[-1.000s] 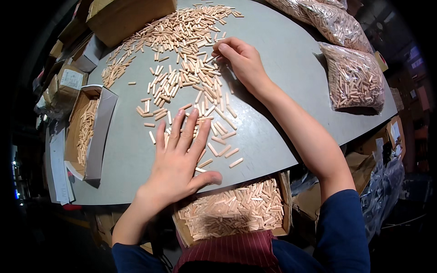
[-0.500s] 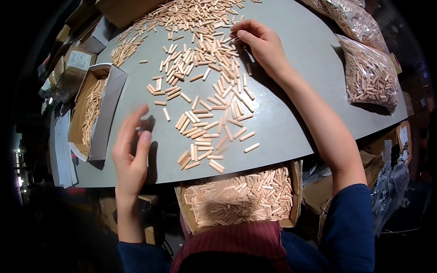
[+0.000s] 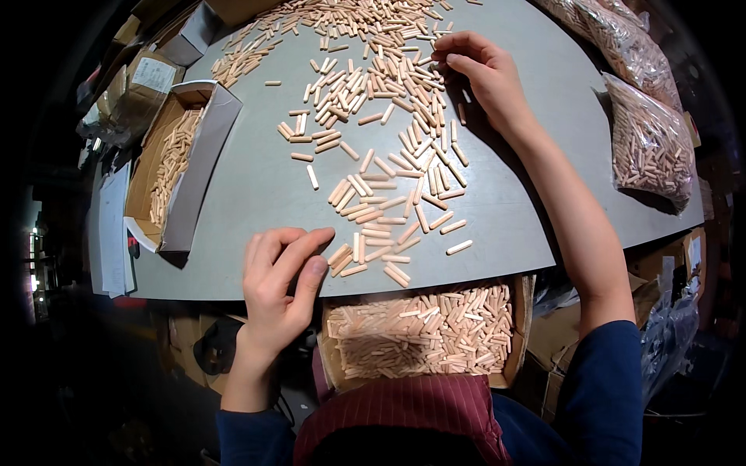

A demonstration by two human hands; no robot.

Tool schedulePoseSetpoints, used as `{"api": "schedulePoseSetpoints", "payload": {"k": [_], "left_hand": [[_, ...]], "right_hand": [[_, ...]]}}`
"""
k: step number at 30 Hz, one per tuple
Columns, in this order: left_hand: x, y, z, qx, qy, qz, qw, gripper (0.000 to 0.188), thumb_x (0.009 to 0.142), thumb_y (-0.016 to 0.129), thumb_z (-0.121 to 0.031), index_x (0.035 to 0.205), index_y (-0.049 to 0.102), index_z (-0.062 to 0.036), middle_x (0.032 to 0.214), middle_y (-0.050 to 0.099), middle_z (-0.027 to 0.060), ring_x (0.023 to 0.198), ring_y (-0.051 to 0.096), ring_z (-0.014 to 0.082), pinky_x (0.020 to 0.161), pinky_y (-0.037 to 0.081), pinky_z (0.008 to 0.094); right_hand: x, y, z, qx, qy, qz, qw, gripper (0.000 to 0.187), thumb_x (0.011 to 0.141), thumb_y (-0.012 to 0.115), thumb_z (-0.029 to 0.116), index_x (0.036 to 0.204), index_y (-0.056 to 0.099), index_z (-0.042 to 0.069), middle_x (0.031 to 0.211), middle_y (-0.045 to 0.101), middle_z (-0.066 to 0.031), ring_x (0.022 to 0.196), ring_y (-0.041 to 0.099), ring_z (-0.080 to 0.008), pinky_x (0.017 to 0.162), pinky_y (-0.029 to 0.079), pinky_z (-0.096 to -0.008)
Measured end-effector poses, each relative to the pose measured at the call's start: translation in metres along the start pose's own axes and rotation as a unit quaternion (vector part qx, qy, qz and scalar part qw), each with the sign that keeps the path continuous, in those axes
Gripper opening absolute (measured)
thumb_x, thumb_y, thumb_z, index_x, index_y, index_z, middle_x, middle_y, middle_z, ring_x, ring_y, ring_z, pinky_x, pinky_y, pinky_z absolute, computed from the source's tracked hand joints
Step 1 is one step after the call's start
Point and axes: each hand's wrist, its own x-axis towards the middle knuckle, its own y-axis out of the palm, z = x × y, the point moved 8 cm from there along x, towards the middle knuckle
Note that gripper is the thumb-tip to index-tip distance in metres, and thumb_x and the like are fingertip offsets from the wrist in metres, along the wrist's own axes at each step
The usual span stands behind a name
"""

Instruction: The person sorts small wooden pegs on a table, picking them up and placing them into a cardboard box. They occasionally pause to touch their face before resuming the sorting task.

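Observation:
Loose wooden dowels lie scattered down the middle of the grey table, thickening into a heap at the far side. At the near edge, my left hand hovers just left of the closest dowels. Its thumb and forefinger are apart, with nothing between them. Farther off, my right hand rests by the right border of the spread. Its fingers are bent and the thumb stands apart; the fingertips are beside a few dowels, and none is plainly gripped. Below the table edge, an open cardboard box is full of dowels.
An open narrow carton with dowels stands on the left, papers beside it. Clear plastic bags of dowels line the right side. Cartons and crumpled plastic sit below the table's right edge.
My left hand has swept right and toward me, to the near dowels. My right hand has drawn slightly nearer along the spread. The whole view has shifted a little.

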Motion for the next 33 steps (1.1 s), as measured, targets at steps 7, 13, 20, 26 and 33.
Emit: {"api": "schedulePoseSetpoints", "payload": {"k": [7, 13, 20, 26, 33], "left_hand": [[0.003, 0.002, -0.002, -0.052, -0.032, -0.031, 0.998, 0.017, 0.084, 0.074, 0.001, 0.1, 0.071, -0.0013, 0.093, 0.065, 0.009, 0.082, 0.058, 0.0229, 0.074, 0.048, 0.0325], [0.008, -0.001, -0.024, 0.022, 0.057, -0.021, 0.998, 0.017, 0.077, 0.075, 0.006, 0.089, 0.068, -0.0032, 0.084, 0.063, 0.0082, 0.075, 0.057, 0.0246, 0.066, 0.046, 0.0336], [0.014, 0.0, -0.046, 0.136, 0.092, 0.019, 0.986, 0.017, 0.075, 0.077, 0.002, 0.088, 0.068, -0.0052, 0.084, 0.064, 0.0059, 0.074, 0.059, 0.0262, 0.062, 0.047, 0.036], [0.013, 0.001, -0.046, 0.154, 0.087, 0.02, 0.984, 0.014, 0.076, 0.076, -0.002, 0.086, 0.067, -0.0063, 0.081, 0.062, 0.0067, 0.071, 0.059, 0.0266, 0.062, 0.048, 0.0373], [0.034, -0.118, 0.039, 0.274, -0.14, -0.249, 0.918, 0.012, 0.098, 0.068, -0.014, 0.097, 0.072, -0.0034, 0.087, 0.07, 0.0073, 0.072, 0.063, 0.0195, 0.065, 0.049, 0.0312]], "right_hand": [[0.002, -0.001, -0.001, 0.02, -0.01, 0.001, 1.0, 0.025, 0.092, 0.057, -0.001, 0.115, 0.068, -0.003, 0.107, 0.073, -0.0115, 0.103, 0.071, -0.0171, 0.093, 0.056, -0.0293], [0.003, -0.001, -0.002, 0.022, -0.016, -0.001, 1.0, 0.025, 0.091, 0.057, -0.002, 0.114, 0.068, -0.003, 0.106, 0.073, -0.0109, 0.102, 0.071, -0.0161, 0.093, 0.056, -0.0285], [0.002, 0.001, -0.002, 0.012, -0.016, 0.008, 1.0, 0.025, 0.093, 0.056, -0.002, 0.115, 0.068, -0.003, 0.107, 0.073, -0.0097, 0.102, 0.07, -0.0154, 0.093, 0.055, -0.028], [0.001, 0.002, -0.002, -0.015, -0.011, 0.029, 0.999, 0.027, 0.096, 0.055, 0.0, 0.121, 0.066, -0.003, 0.112, 0.071, -0.0098, 0.107, 0.068, -0.0159, 0.098, 0.052, -0.029], [0.0, 0.001, -0.002, -0.036, -0.011, 0.02, 0.999, 0.028, 0.094, 0.056, 0.0, 0.12, 0.065, -0.003, 0.112, 0.071, -0.0102, 0.108, 0.068, -0.0162, 0.099, 0.051, -0.029]]}}
